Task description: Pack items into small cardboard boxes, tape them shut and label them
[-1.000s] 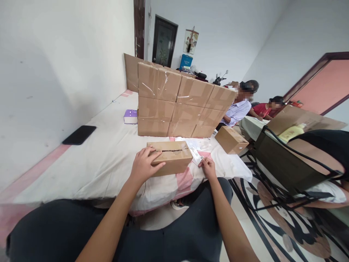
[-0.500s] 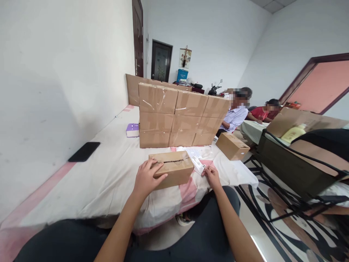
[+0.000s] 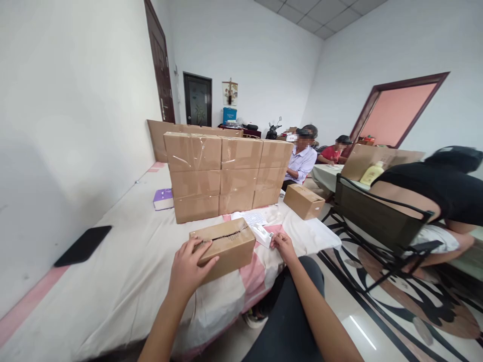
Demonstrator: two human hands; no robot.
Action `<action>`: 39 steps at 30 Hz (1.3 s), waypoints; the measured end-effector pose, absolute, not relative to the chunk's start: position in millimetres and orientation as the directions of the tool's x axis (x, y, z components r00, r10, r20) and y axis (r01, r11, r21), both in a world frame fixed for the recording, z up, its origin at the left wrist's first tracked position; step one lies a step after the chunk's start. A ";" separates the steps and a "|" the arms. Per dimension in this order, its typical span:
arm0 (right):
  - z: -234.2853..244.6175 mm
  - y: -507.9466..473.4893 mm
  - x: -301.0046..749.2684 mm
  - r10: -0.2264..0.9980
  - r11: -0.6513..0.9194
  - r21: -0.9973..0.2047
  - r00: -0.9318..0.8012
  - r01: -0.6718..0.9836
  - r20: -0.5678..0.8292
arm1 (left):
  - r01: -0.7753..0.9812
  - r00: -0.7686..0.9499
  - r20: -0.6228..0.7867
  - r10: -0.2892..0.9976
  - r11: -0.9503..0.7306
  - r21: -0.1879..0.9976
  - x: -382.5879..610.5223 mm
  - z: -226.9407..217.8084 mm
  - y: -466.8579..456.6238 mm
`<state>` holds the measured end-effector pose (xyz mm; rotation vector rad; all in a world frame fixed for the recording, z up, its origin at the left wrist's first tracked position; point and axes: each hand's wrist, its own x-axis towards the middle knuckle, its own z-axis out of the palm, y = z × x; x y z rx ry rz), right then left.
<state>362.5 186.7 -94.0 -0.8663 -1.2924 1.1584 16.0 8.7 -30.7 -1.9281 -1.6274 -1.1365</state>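
Observation:
A closed cardboard box (image 3: 230, 254) lies on the cloth-covered table in front of me, with a dark uneven line along its top seam. My left hand (image 3: 187, 265) grips its left end, the fingers spread over the top edge and the thumb against the near side. Just right of the box sits a small white tape dispenser (image 3: 261, 235). At its right end my right hand (image 3: 284, 247) is closed in a pinch. Whatever is between those fingertips is too small to make out.
Behind the box stands a wall of stacked, taped cartons (image 3: 221, 181). Another carton (image 3: 304, 201) sits at the table's right side. A purple-covered block (image 3: 163, 199) and a black phone-like slab (image 3: 83, 246) lie left. Several people sit to the right, one on a folding chair (image 3: 373, 216).
The view has swung right and tilted up, so things sit further left and lower. My left hand stays on the box; my right hand stays pinched at the tape dispenser.

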 end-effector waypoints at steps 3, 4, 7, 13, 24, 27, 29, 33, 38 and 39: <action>-94.7 187.2 362.7 0.958 0.254 -0.956 -0.094 -0.150 0.270 | 0.942 0.026 0.788 0.615 -0.279 0.187 15.3 -31.5 10.1; -95.3 187.4 362.6 0.957 0.258 -0.955 -0.094 -0.149 0.273 | 0.942 0.034 0.794 0.606 -0.285 0.177 14.9 -31.7 10.5; -96.8 187.8 361.7 0.956 0.267 -0.953 -0.087 -0.142 0.281 | 0.941 0.052 0.809 0.585 -0.301 0.157 13.6 -32.3 11.7; -100.4 188.6 360.1 0.948 0.307 -0.947 -0.054 -0.093 0.313 | 0.937 0.064 0.816 0.575 -0.315 0.148 12.4 -33.7 13.0; -108.4 196.2 360.2 0.909 0.415 -0.906 -0.005 0.083 0.416 | 0.933 0.073 0.836 0.544 -0.334 0.136 9.5 -36.9 16.9; -105.7 194.4 361.2 0.904 0.428 -0.897 -0.032 0.114 0.427 | 0.933 0.075 0.835 0.545 -0.334 0.134 9.2 -37.0 17.2; -103.3 192.3 362.0 0.898 0.440 -0.888 -0.051 0.138 0.437 | 0.935 0.072 0.832 0.550 -0.328 0.136 9.4 -36.9 16.8; -99.8 185.8 362.8 0.878 0.478 -0.856 -0.105 0.195 0.467 | 0.943 0.061 0.822 0.567 -0.303 0.139 10.6 -36.8 15.2; -97.4 177.6 361.9 0.860 0.509 -0.830 -0.166 0.230 0.482 | 0.943 0.038 0.821 0.569 -0.293 0.160 11.7 -37.5 15.0; -96.6 176.4 361.6 0.859 0.511 -0.828 -0.160 0.232 0.486 | 0.941 0.035 0.821 0.569 -0.295 0.165 11.7 -37.9 15.4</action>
